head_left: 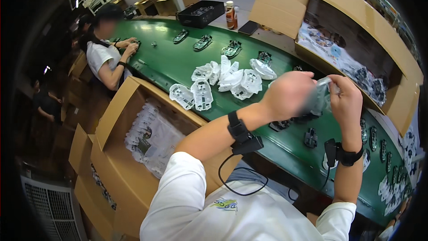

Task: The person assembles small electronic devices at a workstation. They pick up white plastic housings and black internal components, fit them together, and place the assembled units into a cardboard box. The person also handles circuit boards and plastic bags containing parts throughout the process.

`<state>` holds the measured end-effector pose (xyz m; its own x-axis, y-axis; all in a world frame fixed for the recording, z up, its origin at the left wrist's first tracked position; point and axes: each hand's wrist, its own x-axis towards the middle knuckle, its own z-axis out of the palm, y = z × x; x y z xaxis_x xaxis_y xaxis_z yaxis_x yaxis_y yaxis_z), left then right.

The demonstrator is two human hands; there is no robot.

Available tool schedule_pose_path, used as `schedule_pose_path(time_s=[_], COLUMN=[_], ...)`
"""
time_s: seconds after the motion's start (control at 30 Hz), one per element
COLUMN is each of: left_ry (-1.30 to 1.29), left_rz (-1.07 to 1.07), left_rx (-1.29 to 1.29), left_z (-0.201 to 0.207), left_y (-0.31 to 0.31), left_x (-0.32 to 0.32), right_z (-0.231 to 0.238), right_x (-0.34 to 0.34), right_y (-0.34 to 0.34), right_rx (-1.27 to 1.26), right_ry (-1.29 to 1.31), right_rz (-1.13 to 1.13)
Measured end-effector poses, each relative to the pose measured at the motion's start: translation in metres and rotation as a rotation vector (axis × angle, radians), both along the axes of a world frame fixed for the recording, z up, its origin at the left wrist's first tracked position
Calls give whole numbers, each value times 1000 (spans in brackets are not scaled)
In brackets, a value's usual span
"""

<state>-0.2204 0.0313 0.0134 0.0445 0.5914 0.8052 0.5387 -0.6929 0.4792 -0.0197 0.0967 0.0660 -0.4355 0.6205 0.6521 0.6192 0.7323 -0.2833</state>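
Note:
Over the green conveyor belt (285, 138), my two hands are raised close together with a clear plastic bag (322, 93) between them. My right hand (347, 100) pinches the bag's upper edge between thumb and fingers. Right beside the bag is my left hand (289, 96), smeared by blur, so its grip cannot be made out. Dark parts show below the bag, partly covered by my left hand. To the left of my hands lies a loose pile of white plastic shells (232, 79). A small dark part (310, 137) sits on the belt below my hands.
Green circuit boards (203, 42) are spaced along the far belt. An open carton (356, 27) with bagged parts stands back right; another carton (120, 151) with white shells is at my left. A co-worker (104, 53) handles something at the belt's left. More boards and shells (390, 192) lie right.

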Motion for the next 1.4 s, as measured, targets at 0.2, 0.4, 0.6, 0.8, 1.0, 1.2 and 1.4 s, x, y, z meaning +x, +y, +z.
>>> schedule_pose_path(time_s=[0.2, 0.4, 0.6, 0.8, 1.0, 1.2, 1.4], left_ry=[-947, -288, -281, -144, -798, -529, -821], left_rz=[-730, -87, 310, 943, 2341, 2047, 2046], left_rx=[-638, -154, 12, 154, -191, -526, -988], left_z=[-6, 31, 62, 55, -166, -310, -349], left_y=[-3, -37, -131, -420, -713, -642, -635], left_x=[42, 34, -10, -70, 16, -6, -71], right_z=[-48, -21, -5, -33, -96, -107, -105], right_x=[-27, -50, -143, -184, -201, -192, -192], right_y=[1, -41, -111, -222, -276, -279, -284], right_rx=[-450, -739, -717, -787, -138, -119, -138], right_ry=[1070, 1581, 1275, 397, -335, -363, -347], right_rz=[646, 988, 1205, 1611, 1560, 1391, 1363])
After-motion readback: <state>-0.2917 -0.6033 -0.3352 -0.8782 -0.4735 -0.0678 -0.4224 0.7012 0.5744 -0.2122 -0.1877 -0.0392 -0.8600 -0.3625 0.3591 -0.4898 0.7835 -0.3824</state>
